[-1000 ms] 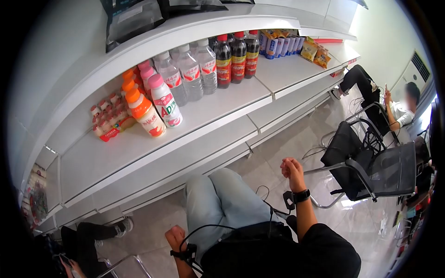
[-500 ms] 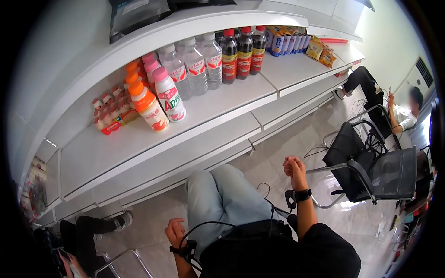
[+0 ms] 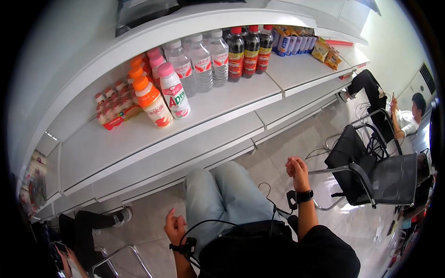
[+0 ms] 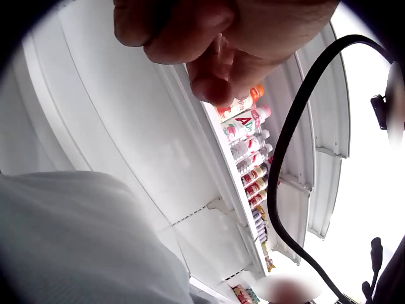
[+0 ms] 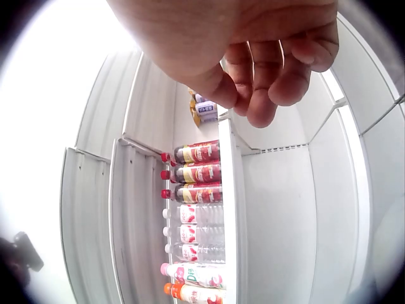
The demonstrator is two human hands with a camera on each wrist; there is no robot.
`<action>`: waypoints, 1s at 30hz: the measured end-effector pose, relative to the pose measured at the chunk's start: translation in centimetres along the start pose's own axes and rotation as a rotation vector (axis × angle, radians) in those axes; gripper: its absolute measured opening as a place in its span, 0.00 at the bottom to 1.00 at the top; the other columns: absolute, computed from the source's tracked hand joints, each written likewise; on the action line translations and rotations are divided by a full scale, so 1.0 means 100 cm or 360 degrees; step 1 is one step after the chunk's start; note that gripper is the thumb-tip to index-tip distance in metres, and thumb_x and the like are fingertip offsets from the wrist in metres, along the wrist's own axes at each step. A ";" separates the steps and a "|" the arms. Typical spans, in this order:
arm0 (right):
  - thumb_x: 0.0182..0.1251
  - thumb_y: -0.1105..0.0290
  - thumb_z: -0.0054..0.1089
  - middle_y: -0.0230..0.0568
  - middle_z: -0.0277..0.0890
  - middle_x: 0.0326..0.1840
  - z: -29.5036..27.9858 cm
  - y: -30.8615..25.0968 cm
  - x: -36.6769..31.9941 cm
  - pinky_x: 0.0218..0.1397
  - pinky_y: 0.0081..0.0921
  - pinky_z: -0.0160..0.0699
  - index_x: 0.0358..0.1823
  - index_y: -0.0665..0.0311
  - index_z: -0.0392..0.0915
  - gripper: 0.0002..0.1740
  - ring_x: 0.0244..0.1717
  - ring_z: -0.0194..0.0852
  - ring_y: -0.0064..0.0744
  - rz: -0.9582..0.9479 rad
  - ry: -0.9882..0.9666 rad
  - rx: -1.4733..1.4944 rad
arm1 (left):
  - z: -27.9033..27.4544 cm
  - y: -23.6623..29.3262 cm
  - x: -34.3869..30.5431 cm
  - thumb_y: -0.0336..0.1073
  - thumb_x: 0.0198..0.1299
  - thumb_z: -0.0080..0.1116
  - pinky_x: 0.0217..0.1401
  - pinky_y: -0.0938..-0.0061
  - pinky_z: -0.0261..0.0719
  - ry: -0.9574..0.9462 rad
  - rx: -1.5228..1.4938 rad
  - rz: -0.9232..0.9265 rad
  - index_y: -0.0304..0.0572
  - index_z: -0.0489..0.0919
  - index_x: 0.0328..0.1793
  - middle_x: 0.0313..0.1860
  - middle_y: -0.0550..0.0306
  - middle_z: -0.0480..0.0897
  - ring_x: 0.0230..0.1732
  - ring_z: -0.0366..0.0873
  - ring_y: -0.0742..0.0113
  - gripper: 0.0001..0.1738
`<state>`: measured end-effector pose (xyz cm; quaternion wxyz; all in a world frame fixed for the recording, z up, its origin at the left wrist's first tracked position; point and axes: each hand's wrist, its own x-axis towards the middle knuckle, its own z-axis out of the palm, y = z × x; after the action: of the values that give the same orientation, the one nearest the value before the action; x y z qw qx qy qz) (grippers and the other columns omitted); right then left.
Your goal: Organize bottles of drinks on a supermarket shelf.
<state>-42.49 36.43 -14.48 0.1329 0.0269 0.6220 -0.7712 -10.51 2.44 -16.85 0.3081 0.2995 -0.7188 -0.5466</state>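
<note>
My left hand hangs beside my left thigh, its fingers loosely bent and nothing in them. Out past my right knee, my right hand is held up in the air, fingers relaxed and holding nothing. Both stay well short of the shelf. On it stand orange-capped bottles, pink-capped bottles, clear water bottles and red-capped cola bottles. A pack of small bottles sits at the left. In the right wrist view the fingers curl slightly in front of the shelving.
Blue-and-white cans and yellow snack bags stand farther right on the shelf. A black chair is to my right, with a seated person beyond. Another person's legs show at lower left. Cables run from my wrists.
The head view has tilted slightly, so the shelf shifts up and right. My left hand has risen a little and its fingers have loosened from a tighter curl. My right hand barely moves.
</note>
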 end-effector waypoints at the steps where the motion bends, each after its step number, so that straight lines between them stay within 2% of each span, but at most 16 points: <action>1: 0.73 0.63 0.54 0.31 0.77 0.31 0.001 0.000 0.001 0.26 0.15 0.57 0.43 0.62 0.77 0.10 0.23 0.66 0.16 -0.0001 -0.0006 -0.0009 | -0.003 -0.002 0.000 0.28 0.65 0.56 0.24 0.83 0.66 -0.0014 -0.0053 -0.0082 0.35 0.78 0.55 0.19 0.64 0.76 0.20 0.70 0.80 0.13; 2: 0.73 0.63 0.54 0.31 0.77 0.31 0.001 0.001 0.001 0.26 0.15 0.57 0.43 0.62 0.77 0.10 0.23 0.66 0.16 0.0001 -0.0012 -0.0017 | -0.007 -0.004 -0.001 0.28 0.65 0.57 0.23 0.83 0.65 -0.0028 -0.0103 -0.0166 0.35 0.78 0.55 0.18 0.65 0.75 0.19 0.69 0.81 0.13; 5: 0.73 0.63 0.54 0.31 0.77 0.31 0.000 0.004 0.000 0.26 0.15 0.57 0.43 0.62 0.77 0.10 0.23 0.66 0.16 0.0008 0.0011 -0.0021 | -0.010 -0.019 -0.003 0.27 0.64 0.58 0.21 0.82 0.61 -0.0145 0.0001 -0.0117 0.37 0.78 0.54 0.16 0.68 0.71 0.17 0.65 0.83 0.13; 8: 0.74 0.63 0.53 0.32 0.77 0.31 0.000 0.006 0.002 0.26 0.15 0.57 0.44 0.63 0.77 0.10 0.23 0.65 0.16 -0.0009 0.0007 -0.0016 | -0.004 -0.026 -0.003 0.27 0.60 0.63 0.20 0.83 0.60 -0.0054 0.0200 0.0147 0.38 0.80 0.49 0.16 0.68 0.72 0.18 0.66 0.83 0.11; 11: 0.75 0.63 0.52 0.31 0.75 0.32 0.004 0.007 -0.001 0.25 0.16 0.56 0.44 0.60 0.76 0.09 0.23 0.63 0.16 -0.0016 -0.0051 -0.0137 | -0.002 0.001 0.001 0.25 0.56 0.67 0.21 0.85 0.61 -0.0033 0.0163 0.0116 0.38 0.80 0.48 0.18 0.66 0.76 0.18 0.68 0.83 0.13; 13: 0.75 0.62 0.51 0.31 0.76 0.34 0.014 0.003 -0.004 0.26 0.15 0.57 0.45 0.60 0.76 0.10 0.24 0.64 0.16 -0.0073 -0.0140 -0.0262 | -0.004 -0.010 -0.001 0.24 0.54 0.69 0.22 0.85 0.64 -0.0038 0.0098 0.0132 0.39 0.80 0.50 0.23 0.64 0.80 0.20 0.71 0.83 0.17; 14: 0.74 0.65 0.52 0.33 0.78 0.34 0.022 0.002 -0.009 0.27 0.15 0.60 0.47 0.64 0.76 0.10 0.26 0.67 0.17 -0.0072 -0.0210 -0.0224 | -0.003 -0.007 0.001 0.24 0.54 0.68 0.22 0.85 0.64 -0.0035 0.0145 0.0153 0.39 0.79 0.52 0.24 0.64 0.81 0.20 0.71 0.83 0.18; 15: 0.74 0.66 0.53 0.34 0.79 0.36 0.033 -0.001 -0.014 0.29 0.15 0.62 0.48 0.63 0.76 0.10 0.27 0.69 0.18 -0.0035 -0.0332 -0.0264 | -0.004 -0.002 0.005 0.25 0.55 0.68 0.22 0.85 0.65 -0.0036 0.0200 0.0174 0.39 0.79 0.53 0.26 0.64 0.81 0.21 0.71 0.83 0.19; 18: 0.74 0.66 0.54 0.35 0.80 0.37 0.067 -0.008 -0.018 0.32 0.16 0.65 0.49 0.63 0.76 0.10 0.31 0.72 0.19 -0.0050 -0.0727 -0.0388 | 0.004 0.037 0.017 0.25 0.57 0.67 0.24 0.85 0.66 0.0102 -0.0321 -0.0024 0.38 0.79 0.54 0.28 0.64 0.81 0.24 0.71 0.84 0.18; 21: 0.74 0.68 0.55 0.35 0.80 0.39 0.112 -0.046 0.000 0.35 0.18 0.69 0.51 0.64 0.76 0.10 0.34 0.74 0.21 -0.0225 -0.1036 -0.0574 | -0.008 0.081 0.046 0.26 0.59 0.66 0.26 0.85 0.67 -0.0169 -0.0070 0.0280 0.38 0.79 0.54 0.29 0.64 0.81 0.25 0.70 0.85 0.16; 23: 0.73 0.69 0.56 0.38 0.80 0.44 0.152 -0.070 0.013 0.38 0.20 0.72 0.51 0.65 0.76 0.10 0.37 0.74 0.22 -0.0434 -0.1116 -0.0510 | -0.010 0.102 0.080 0.26 0.59 0.66 0.29 0.86 0.67 -0.0133 0.0004 0.0543 0.38 0.79 0.54 0.29 0.64 0.80 0.27 0.70 0.84 0.16; 25: 0.71 0.70 0.58 0.38 0.77 0.52 0.198 -0.084 0.028 0.40 0.22 0.75 0.54 0.64 0.75 0.13 0.42 0.73 0.24 -0.0492 -0.1267 -0.0448 | -0.008 0.108 0.138 0.27 0.58 0.66 0.31 0.86 0.68 -0.0101 -0.0001 0.0825 0.39 0.77 0.58 0.36 0.63 0.81 0.31 0.72 0.83 0.20; 27: 0.68 0.72 0.60 0.35 0.74 0.58 0.237 -0.068 0.055 0.40 0.22 0.75 0.58 0.63 0.73 0.18 0.45 0.72 0.23 -0.0865 -0.1315 -0.0730 | 0.007 0.143 0.189 0.29 0.58 0.67 0.40 0.81 0.73 -0.0066 -0.0086 0.0666 0.39 0.70 0.66 0.52 0.57 0.78 0.45 0.74 0.75 0.30; 29: 0.66 0.73 0.62 0.32 0.73 0.60 0.268 -0.040 0.067 0.38 0.20 0.75 0.63 0.60 0.70 0.24 0.45 0.73 0.22 -0.0838 -0.1270 -0.0653 | 0.014 0.139 0.242 0.36 0.57 0.70 0.49 0.74 0.74 -0.0132 0.0268 0.0901 0.41 0.61 0.74 0.67 0.51 0.69 0.58 0.72 0.66 0.41; 30: 0.65 0.73 0.62 0.35 0.74 0.59 0.276 -0.029 0.075 0.37 0.18 0.74 0.65 0.60 0.68 0.26 0.44 0.73 0.20 -0.1018 -0.1175 -0.0804 | 0.019 0.133 0.263 0.39 0.56 0.71 0.52 0.71 0.74 -0.0136 0.0296 0.0864 0.41 0.59 0.75 0.70 0.50 0.66 0.62 0.71 0.62 0.44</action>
<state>-46.94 9.03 -7.09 0.1035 -0.4685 0.6770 -0.5581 -29.83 -13.60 -1.29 0.3837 0.0997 -0.8320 -0.3882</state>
